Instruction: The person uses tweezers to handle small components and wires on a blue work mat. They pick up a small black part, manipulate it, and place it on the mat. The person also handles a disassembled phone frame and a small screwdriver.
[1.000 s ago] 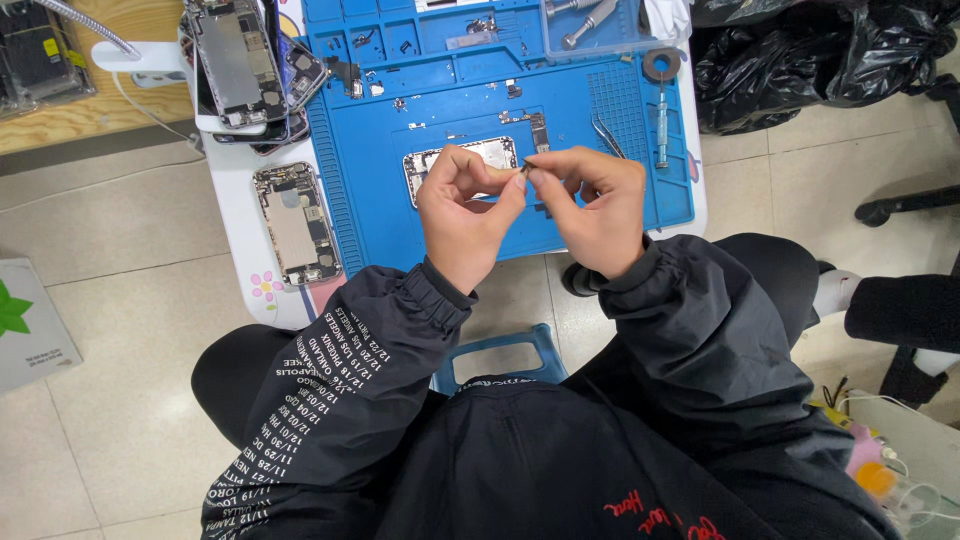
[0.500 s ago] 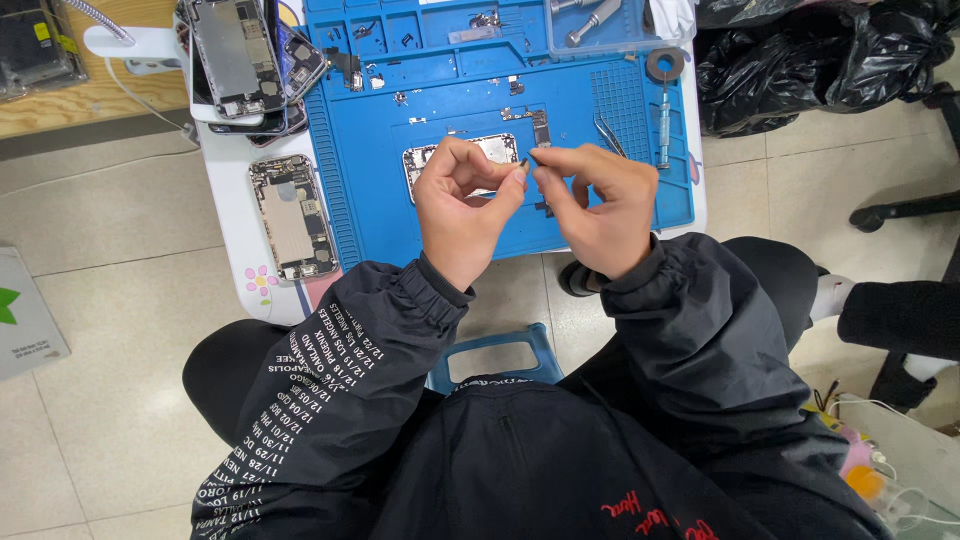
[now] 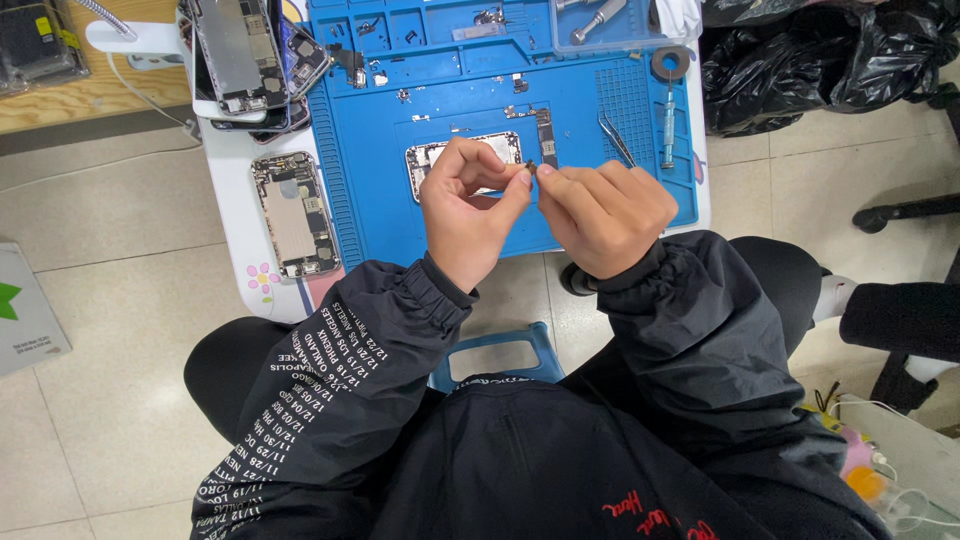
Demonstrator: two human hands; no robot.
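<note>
Head view: left hand [image 3: 468, 215] and right hand [image 3: 605, 215] pinch a tiny dark part [image 3: 531, 167] between fingertips above the blue silicone work mat [image 3: 370, 180]; its long axis is too small to tell.

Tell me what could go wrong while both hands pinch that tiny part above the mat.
1. The small dark part is pinched only by the fingertips of the left hand and right hand; a slip could drop it among the loose bits on the blue mat, or past its near edge to the floor.
2. The hands hang over the opened phone, so a dropped part might land inside it.
</note>
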